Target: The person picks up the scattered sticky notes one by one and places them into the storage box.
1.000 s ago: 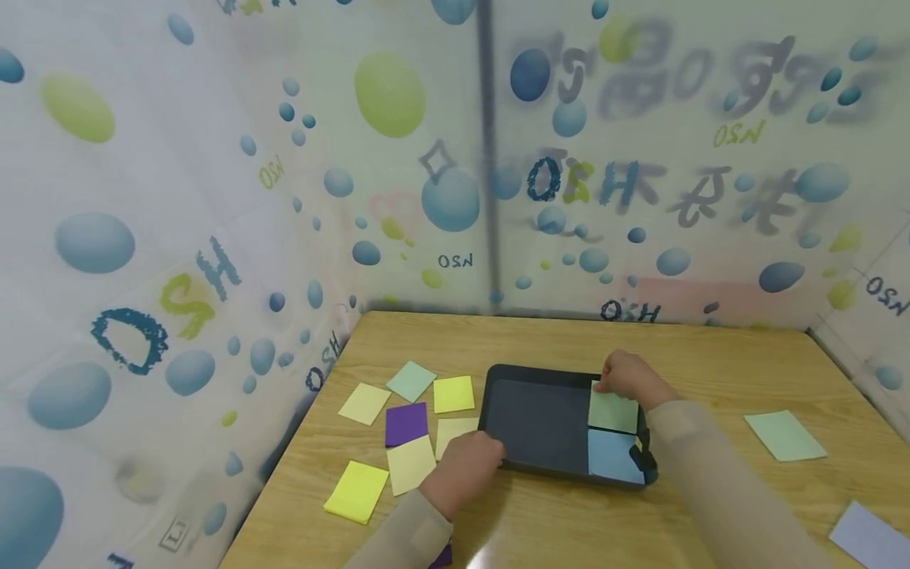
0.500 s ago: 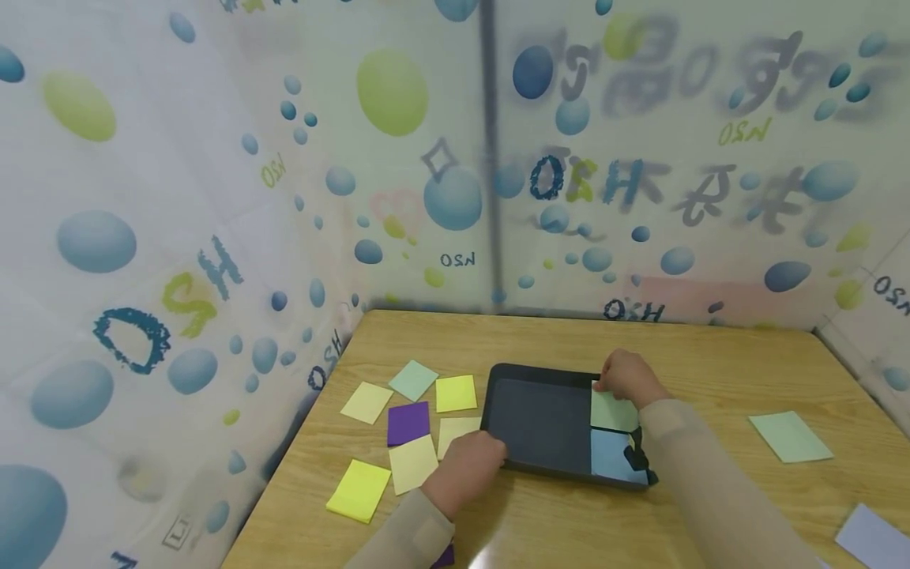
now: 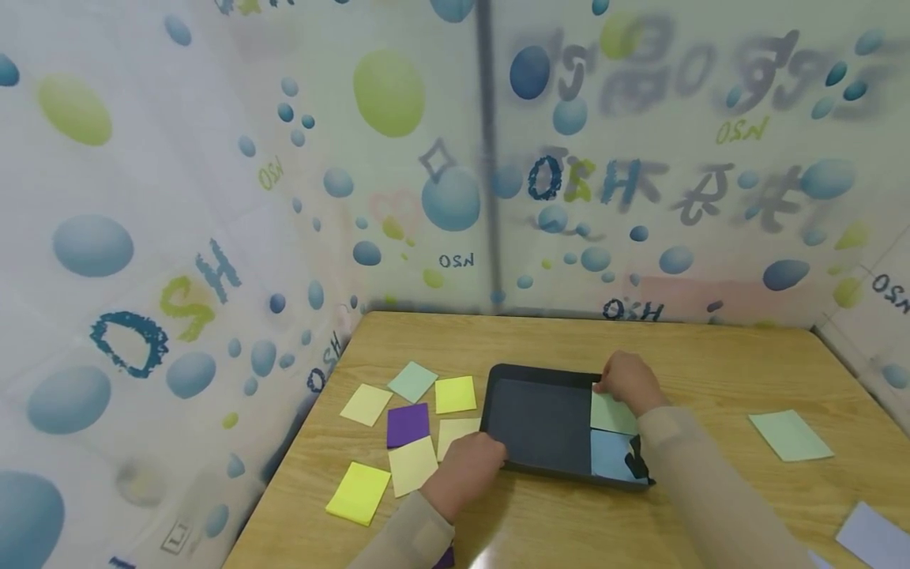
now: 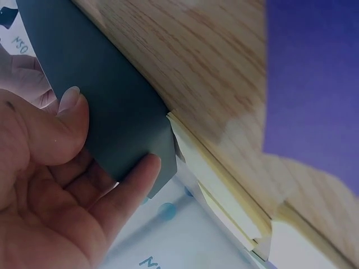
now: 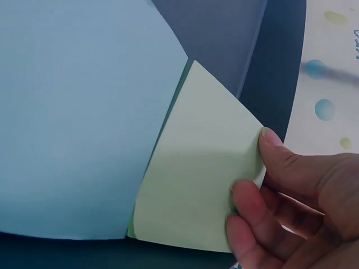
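A dark grey tray (image 3: 536, 419) lies on the wooden table. My left hand (image 3: 465, 470) grips its near left corner; in the left wrist view the thumb (image 4: 70, 120) lies on the tray's wall (image 4: 106, 95) and a finger is at the corner. At the tray's far right corner, my right hand (image 3: 631, 383) pinches the edge of a light green sticky note (image 3: 610, 415). The right wrist view shows this green note (image 5: 193, 162) beside a larger-looking light blue sticky note (image 5: 84, 123), which fills the near right corner. The right sleeve hides part of the notes' right side.
Left of the tray lie several sticky notes: yellow (image 3: 358, 491), purple (image 3: 408, 425), cream (image 3: 412, 466) and green (image 3: 412, 382). On the right are a pale green note (image 3: 791, 435) and a lavender one (image 3: 874, 537). A printed curtain (image 3: 398, 261) hangs behind the table.
The right wrist and sleeve have shifted slightly over the tray's right side, covering more of the green note. The left hand and the tray stay in place.
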`<control>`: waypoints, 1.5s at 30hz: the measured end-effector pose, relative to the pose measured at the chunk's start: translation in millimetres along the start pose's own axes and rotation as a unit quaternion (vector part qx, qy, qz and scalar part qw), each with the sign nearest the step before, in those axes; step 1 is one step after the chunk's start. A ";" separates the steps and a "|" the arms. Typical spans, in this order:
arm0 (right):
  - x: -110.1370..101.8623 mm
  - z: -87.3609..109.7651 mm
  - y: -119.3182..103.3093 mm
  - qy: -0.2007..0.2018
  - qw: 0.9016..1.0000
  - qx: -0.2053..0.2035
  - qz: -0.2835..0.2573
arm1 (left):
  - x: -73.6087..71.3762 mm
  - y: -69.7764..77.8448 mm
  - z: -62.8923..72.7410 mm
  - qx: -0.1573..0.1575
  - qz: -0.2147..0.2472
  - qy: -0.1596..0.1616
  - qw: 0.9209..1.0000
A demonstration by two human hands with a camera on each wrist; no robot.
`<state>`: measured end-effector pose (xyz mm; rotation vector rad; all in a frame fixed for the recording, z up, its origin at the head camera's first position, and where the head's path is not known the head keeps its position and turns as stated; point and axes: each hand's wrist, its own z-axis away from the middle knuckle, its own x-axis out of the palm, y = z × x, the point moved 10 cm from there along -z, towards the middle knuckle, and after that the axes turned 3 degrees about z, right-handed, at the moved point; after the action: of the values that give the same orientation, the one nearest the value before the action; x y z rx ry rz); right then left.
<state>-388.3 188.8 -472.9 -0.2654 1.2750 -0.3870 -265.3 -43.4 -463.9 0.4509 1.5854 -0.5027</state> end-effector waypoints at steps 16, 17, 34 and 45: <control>-1.8 6.1 -7.9 0.035 0.999 -0.022 0.027 | 0.1 -1.2 1.7 0.000 0.001 0.007 1.000; -1.6 5.9 -8.0 0.036 0.999 -0.021 0.029 | 0.5 -1.5 1.6 0.001 0.000 0.008 1.000; 2.2 4.7 -3.7 0.039 0.998 -0.028 0.048 | -0.2 2.0 1.9 -0.002 0.001 -0.007 1.000; 1.1 6.7 -4.5 0.047 0.998 -0.037 0.025 | 0.3 0.7 1.5 -0.005 -0.005 -0.010 1.000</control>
<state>-382.2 184.2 -470.2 -0.2794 1.3869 -0.3125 -263.7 -43.7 -464.3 0.4298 1.5716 -0.5042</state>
